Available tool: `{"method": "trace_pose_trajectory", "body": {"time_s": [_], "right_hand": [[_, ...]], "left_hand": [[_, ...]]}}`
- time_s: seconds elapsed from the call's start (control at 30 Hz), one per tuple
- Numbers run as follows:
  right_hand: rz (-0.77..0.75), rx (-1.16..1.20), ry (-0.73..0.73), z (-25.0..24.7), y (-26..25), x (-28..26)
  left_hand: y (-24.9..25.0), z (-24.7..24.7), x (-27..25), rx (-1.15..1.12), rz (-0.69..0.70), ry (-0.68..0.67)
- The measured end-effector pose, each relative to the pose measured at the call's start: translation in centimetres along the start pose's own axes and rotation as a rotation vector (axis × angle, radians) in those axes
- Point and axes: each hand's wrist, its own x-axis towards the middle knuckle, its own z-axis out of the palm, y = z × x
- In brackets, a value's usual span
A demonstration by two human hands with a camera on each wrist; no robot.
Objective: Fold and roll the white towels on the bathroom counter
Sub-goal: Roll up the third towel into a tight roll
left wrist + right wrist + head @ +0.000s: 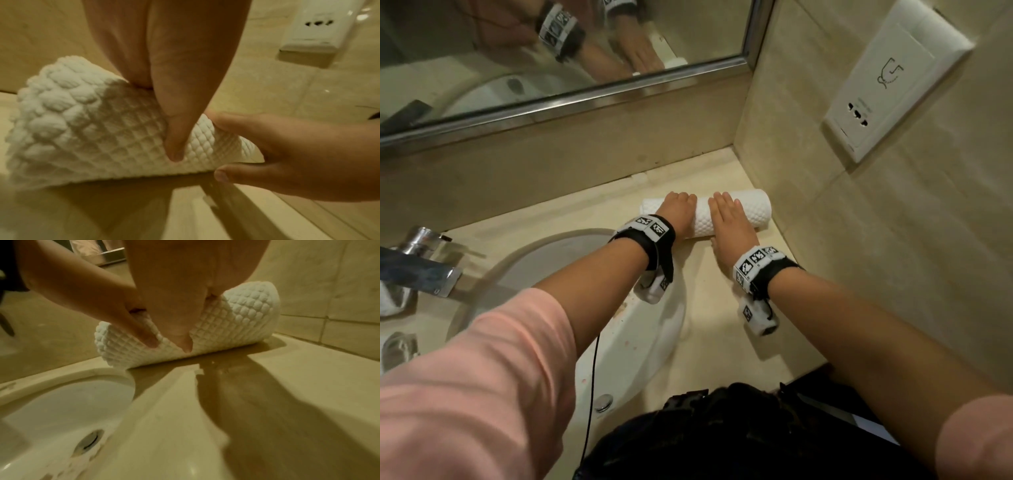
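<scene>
White waffle-weave cloth fills both grips: the towel (732, 214) is already a fat roll, and each hand lies over the top of it with the fingers draped over the far side and the thumb tucked against the near side. The left hand (679, 212) holds the roll near its left end, the right hand (729, 222) just beside it toward the middle, so both grips are curled on the roll rather than spread flat. In the left wrist view the thumb (174, 142) presses into the weave; in the right wrist view the two thumbs sit almost touching.

Out from the grips, the roll's long axis runs left to right, square to both forearms. Its free right end reaches past the right hand, close to the side wall (859, 240), and the roll sits on the surface (722, 325) just short of the back wall. The sink (654, 325) lies behind the left wrist. Any further rolling push would probably go straight away from the body, with little room left.
</scene>
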Motion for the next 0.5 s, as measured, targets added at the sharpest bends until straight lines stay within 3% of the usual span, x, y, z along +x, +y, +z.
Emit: {"method": "trace_pose_trajectory", "body": {"time_s": [0.13,0.3,0.5], "right_hand": [[-0.07,0.055,-0.053,-2.1,0.8,2.1],[-0.105,0.197,-0.03,-2.6,1.8,2.5],[-0.091,0.281,0.067,-2.3,1.8,3.7]], "left_hand": [[-1.4,-0.1,0.3,-0.19,0.013,0.038],[-2.8,1.8,-1.0,-0.395,-0.033,0.25],[-3.7,2.1,-2.3,-0.721,-0.413,0.393]]}}
